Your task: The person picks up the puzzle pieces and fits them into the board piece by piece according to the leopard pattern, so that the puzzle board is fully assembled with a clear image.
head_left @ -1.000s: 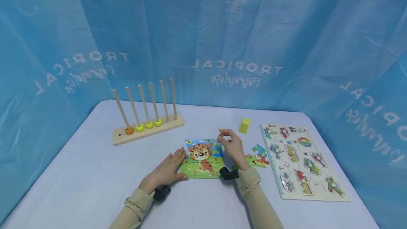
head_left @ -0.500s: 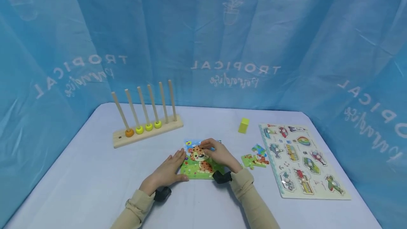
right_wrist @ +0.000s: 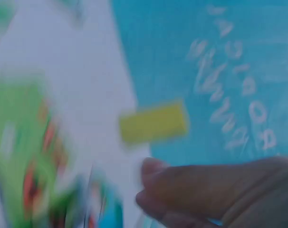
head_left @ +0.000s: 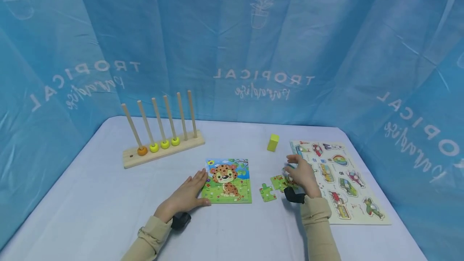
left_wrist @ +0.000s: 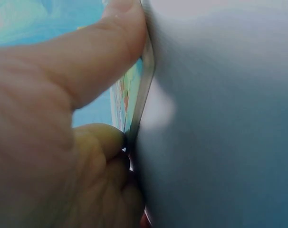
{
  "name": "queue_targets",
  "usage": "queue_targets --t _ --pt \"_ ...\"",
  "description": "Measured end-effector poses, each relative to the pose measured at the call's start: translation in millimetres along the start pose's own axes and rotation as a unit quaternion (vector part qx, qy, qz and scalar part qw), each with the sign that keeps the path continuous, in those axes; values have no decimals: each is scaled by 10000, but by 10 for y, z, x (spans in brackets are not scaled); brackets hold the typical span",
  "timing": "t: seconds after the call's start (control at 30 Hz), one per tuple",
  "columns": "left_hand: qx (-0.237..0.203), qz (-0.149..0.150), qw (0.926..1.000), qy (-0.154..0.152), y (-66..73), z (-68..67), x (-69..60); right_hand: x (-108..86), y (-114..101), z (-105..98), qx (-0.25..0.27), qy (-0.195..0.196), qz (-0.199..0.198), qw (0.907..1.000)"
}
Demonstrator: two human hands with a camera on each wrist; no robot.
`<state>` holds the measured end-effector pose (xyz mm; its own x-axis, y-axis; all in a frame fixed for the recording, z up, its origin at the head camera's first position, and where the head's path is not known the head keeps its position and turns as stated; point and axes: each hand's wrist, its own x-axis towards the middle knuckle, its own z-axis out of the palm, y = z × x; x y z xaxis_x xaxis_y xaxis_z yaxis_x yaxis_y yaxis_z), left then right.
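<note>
A leopard picture puzzle (head_left: pixel 225 188) lies flat in front of me in the head view, its pieces filling the board. My left hand (head_left: pixel 186 194) rests at its left edge, fingers extended and thumb spread by the near corner; the left wrist view has the thumb against the board's edge (left_wrist: pixel 143 95). To the right, my right hand (head_left: pixel 303 175) hovers over loose puzzle pieces (head_left: pixel 278 183), fingers loosely bent, and partly covers them. Nothing shows between its fingertips. One green piece (head_left: pixel 268 193) lies apart, nearer the leopard puzzle. The right wrist view is blurred.
A wooden peg stand (head_left: pixel 164 150) with one orange and several yellow beads is at the back left. A yellow block (head_left: pixel 273 142) stands behind the loose pieces. A vehicle peg puzzle board (head_left: pixel 357 204) lies at the right. A blue curtain (head_left: pixel 232 31) hangs behind the table.
My right hand has swung from the leopard puzzle to the loose pieces on the right, uncovering the picture and the separate green piece. My left hand stays at the puzzle's left edge.
</note>
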<state>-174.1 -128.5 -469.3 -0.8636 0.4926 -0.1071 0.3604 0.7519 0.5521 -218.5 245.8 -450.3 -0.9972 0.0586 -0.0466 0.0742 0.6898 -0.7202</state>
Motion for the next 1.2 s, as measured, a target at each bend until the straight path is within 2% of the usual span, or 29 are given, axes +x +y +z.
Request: queue_targets --t 0.07,0.2,0.43,0.6,0.7,0.83,0.93,1.07,1.13,1.2 --pt "-10 -8 10000 14 -7 -1 -3 -13 73 -26 -371 6 205 9991" --pt "-42 23 10000 -1 -10 6 -6 10 133 6 -823 61 262 9962" --pt "-28 -26 10000 -32 -11 27 -29 45 69 84 -982 102 412 9943" --pt "-77 29 10000 -29 11 37 -51 44 54 67 -931 427 530 9933" --pt "-83 40 10000 -9 19 43 -39 53 48 36 -545 602 412 9958" --pt "25 2 10000 15 4 40 -9 80 -12 33 336 540 441 9970" --pt "83 -1 10000 16 -19 32 9 106 -110 96 1143 307 435 9920" --pt "73 6 10000 -13 -40 26 20 135 -282 285 2012 -304 223 9788" --pt "37 12 10000 -20 -44 26 19 147 -376 419 2164 -530 89 9748" --pt "13 -9 10000 -26 -40 22 11 145 -464 557 2117 -640 -72 9752"
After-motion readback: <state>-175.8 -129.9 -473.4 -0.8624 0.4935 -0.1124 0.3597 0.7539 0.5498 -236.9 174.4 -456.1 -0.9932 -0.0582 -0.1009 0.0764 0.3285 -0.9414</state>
